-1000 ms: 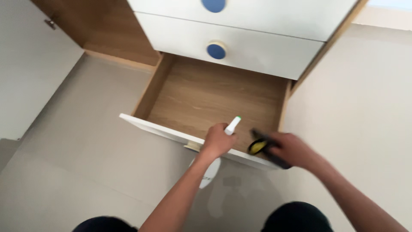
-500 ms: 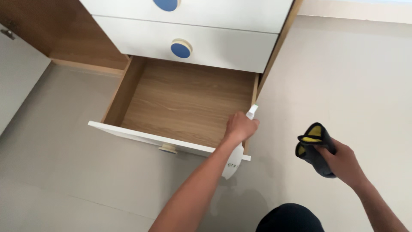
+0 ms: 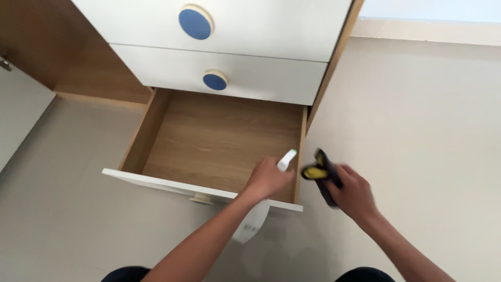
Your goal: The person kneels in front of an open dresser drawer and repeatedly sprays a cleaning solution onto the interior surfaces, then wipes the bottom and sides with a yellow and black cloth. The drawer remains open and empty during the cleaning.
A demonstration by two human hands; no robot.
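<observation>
Head view: spray bottle (image 3: 254, 222) in left hand (image 3: 269, 178), cloth (image 3: 319, 172) in right hand (image 3: 354, 190).

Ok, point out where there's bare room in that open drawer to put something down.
The drawer floor is bare wood from its left wall across to the back, below the closed drawer with the blue knob. Only the front right corner is crowded: the left hand holds a spray bottle there, the right hand a dark cloth.

A white spray bottle (image 3: 259, 214) with a green-tipped nozzle hangs tilted over the open drawer's front; beside it, a bunched dark-and-yellow cloth (image 3: 322, 175).
</observation>
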